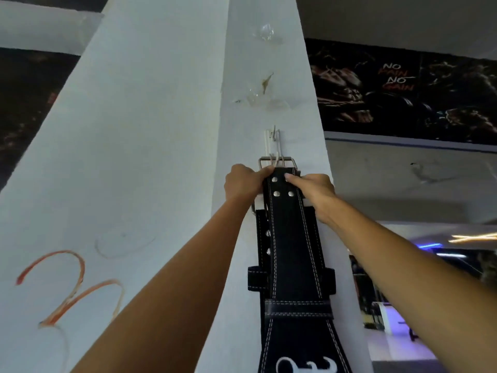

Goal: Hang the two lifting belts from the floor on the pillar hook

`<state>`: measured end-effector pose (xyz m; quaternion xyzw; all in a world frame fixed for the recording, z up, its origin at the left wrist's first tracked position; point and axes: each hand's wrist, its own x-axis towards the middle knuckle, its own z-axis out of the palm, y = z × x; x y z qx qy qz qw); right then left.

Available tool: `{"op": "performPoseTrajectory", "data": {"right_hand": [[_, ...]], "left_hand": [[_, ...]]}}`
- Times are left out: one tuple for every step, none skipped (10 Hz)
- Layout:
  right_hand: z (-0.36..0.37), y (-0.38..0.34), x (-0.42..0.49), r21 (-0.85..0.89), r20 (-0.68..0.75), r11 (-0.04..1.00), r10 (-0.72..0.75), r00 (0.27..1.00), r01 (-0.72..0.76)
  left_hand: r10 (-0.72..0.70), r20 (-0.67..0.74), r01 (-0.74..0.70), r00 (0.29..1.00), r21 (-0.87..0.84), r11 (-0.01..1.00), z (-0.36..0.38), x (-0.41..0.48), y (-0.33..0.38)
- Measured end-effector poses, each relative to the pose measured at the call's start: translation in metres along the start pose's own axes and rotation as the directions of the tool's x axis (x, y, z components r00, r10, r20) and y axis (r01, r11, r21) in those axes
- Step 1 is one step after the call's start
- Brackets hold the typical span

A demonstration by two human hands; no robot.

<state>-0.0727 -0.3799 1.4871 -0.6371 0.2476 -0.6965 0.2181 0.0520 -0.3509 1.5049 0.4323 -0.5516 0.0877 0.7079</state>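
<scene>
Fingers [265,174] of the left hand [243,184] curl tight around the left edge of the front belt [289,238], right at its top end. On the other side, the right hand [314,193] closes on the right edge of the same belt, and its pointing finger lies flat across the black strap, touching one of the shiny round studs [274,179]. Both hands hold the belt up high against the white pillar [161,157]. Just above the hands, the silver buckle [277,162] of the belt sits over the small white hook [273,141] on the pillar; the hook's bottom loop pokes through the buckle frame. The front belt is black with white stitching down both sides, four studs near the top, and a loop band across it lower down. It gets wider near the bottom, where white letters show, but they are cut off and cannot be read. A second belt [262,238] hangs behind the first one, flat on the pillar. It is black too, with studs along its left edge, and its own metal buckle peeks out under the left hand. Both bare arms reach up from the bottom of the view. On the pillar's left face there is an orange scribble [67,286]. To the right, a dark wall poster [403,90] says "NO PAIN NO GAIN".
</scene>
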Motion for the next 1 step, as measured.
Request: {"op": "performPoseTrajectory", "data": {"right_hand": [[-0.0085,0.0078,-0.0326,-0.243,-0.031,0.955,-0.183,0.983,0.17]], "left_hand": [[0.079,-0.09,-0.08,0.993,-0.008,0.997,-0.0062,-0.0277,-0.0111]]}}
